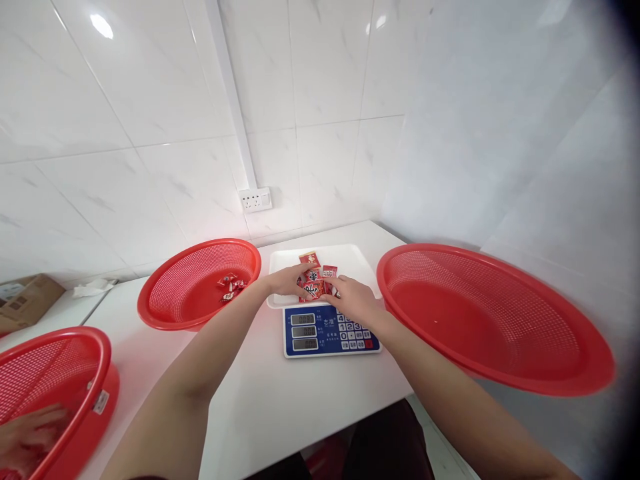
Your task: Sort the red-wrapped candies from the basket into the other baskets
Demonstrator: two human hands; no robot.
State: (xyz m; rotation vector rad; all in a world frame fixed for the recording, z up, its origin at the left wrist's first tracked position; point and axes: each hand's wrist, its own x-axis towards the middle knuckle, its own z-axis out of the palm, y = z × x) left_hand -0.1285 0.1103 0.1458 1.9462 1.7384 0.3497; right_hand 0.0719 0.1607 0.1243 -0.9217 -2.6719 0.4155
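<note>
Several small red packets (314, 288) with printed characters lie in a pile on the white pan (360, 257) of a digital scale (330, 333). My left hand (290, 280) is at the pile's left side, its fingers curled over the packets. From the right, my right hand (350, 297) has its fingers closed against the same pile. Between them the two hands gather the packets together, and the fingers hide part of the pile. Below the pan is the scale's blue panel with three displays and a keypad, its upper keys partly covered by my right hand.
Left of the scale stands a red basket (200, 241) with several wrapped pieces (231, 285) inside. A larger red basket (480, 253) is at the right. Another person's hand (35, 433) reaches into a red basket (107, 373) at lower left. A cardboard box (30, 303) sits behind it.
</note>
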